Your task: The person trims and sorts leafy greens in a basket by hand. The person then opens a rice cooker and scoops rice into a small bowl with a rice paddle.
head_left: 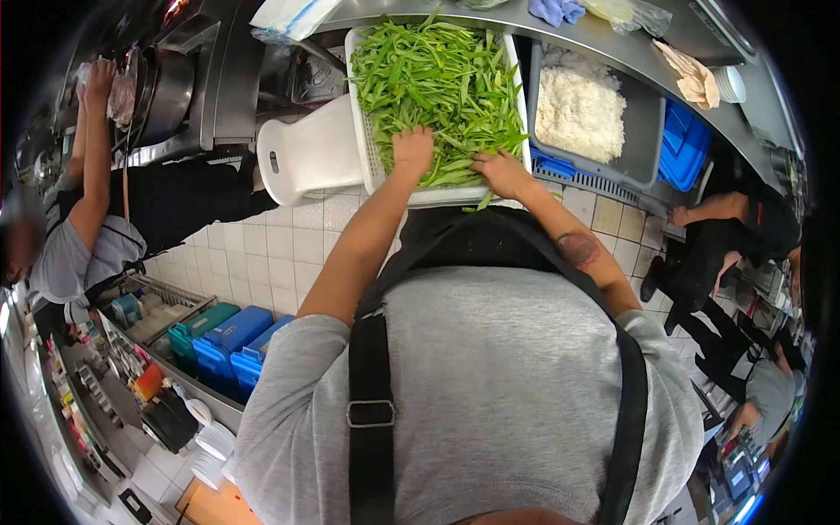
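Green leaves [437, 83] lie in a loose heap inside a white basket [353, 87], straight ahead at 12 o'clock from the wearer. They are long, thin and tangled, so a handful should be light and soft, bending easily and bruising under a hard squeeze. Strands will likely trail out or slip over the rim, as a few already hang at the near edge, around 5 o'clock. The best hold looks to be from beneath, both palms cupped under a modest bunch; for the whole load, the basket's rims at 3 and 9 o'clock, where it would be bulkier and heavier.

Taking the basket as the clock, the left hand [413, 149] is at 7, resting on the heap with its fingertips sunk among the leaves. The right hand [503, 172] is at about 4:30, fingers bent over leaves beside the rim. Leaves cover the fingertips, so I can't tell if either hand grips anything. A white stool [306, 153] sits at 8; a grey tub [643, 131] of what looks like rice [579, 109] at 3.
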`<act>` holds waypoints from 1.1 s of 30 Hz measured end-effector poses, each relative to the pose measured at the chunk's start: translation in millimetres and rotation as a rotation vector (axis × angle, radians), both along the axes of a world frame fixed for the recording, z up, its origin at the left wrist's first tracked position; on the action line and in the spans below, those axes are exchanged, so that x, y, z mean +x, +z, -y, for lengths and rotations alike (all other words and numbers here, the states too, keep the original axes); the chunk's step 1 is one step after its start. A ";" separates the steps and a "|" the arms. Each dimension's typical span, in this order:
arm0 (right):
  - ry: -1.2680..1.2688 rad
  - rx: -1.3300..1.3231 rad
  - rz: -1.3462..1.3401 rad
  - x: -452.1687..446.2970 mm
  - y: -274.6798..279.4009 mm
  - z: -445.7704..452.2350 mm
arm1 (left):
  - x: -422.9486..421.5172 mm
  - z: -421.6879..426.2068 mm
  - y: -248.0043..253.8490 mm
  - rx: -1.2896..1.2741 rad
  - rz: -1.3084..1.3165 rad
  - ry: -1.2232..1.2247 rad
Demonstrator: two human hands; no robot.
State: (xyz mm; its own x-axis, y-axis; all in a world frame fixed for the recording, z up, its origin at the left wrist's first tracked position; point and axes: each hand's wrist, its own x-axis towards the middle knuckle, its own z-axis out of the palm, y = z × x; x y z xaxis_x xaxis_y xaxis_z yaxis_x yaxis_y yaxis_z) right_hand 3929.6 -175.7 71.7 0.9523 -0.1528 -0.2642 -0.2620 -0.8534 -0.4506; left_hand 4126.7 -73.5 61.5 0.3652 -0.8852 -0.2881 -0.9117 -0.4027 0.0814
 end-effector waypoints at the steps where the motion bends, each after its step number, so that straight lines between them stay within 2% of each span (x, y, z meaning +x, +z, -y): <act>1: -0.022 0.015 -0.001 2.0 3.6 0.0 | 6.4 -6.4 1.8 0.029 0.011 -0.025; 6: -0.231 0.000 0.125 27.6 55.7 -0.7 | 19.4 -31.4 13.4 -0.361 -0.136 0.094; 9: -0.464 -0.241 0.212 52.4 67.7 16.7 | 11.3 -36.5 34.8 -0.563 -0.210 0.230; 13: -0.586 -0.287 0.136 82.8 23.9 50.5 | -5.2 -49.9 49.0 -0.866 -0.282 0.292; 16: -0.598 -0.289 0.103 93.9 10.1 59.7 | -15.2 -63.0 55.9 -0.893 -0.337 0.364; 19: -0.629 -0.125 0.099 93.6 12.5 67.3 | -14.2 -72.4 51.9 -0.892 -0.285 0.357; 23: -0.714 -0.049 0.373 84.3 19.6 71.8 | -15.8 -78.0 49.2 -0.812 -0.319 0.379; 25: -0.770 0.064 0.421 84.3 29.1 75.1 | -13.4 -76.8 41.4 -0.741 -0.350 0.381; 28: -0.856 0.234 0.617 84.8 44.8 76.0 | -11.1 -76.5 14.0 -0.534 -0.341 0.247; 31: -0.884 0.418 0.666 81.8 63.6 78.3 | -12.4 -82.3 -8.7 -0.205 -0.432 0.095; 33: -0.884 0.622 0.751 78.6 80.6 81.5 | -14.4 -79.4 -17.0 -0.150 -0.407 0.093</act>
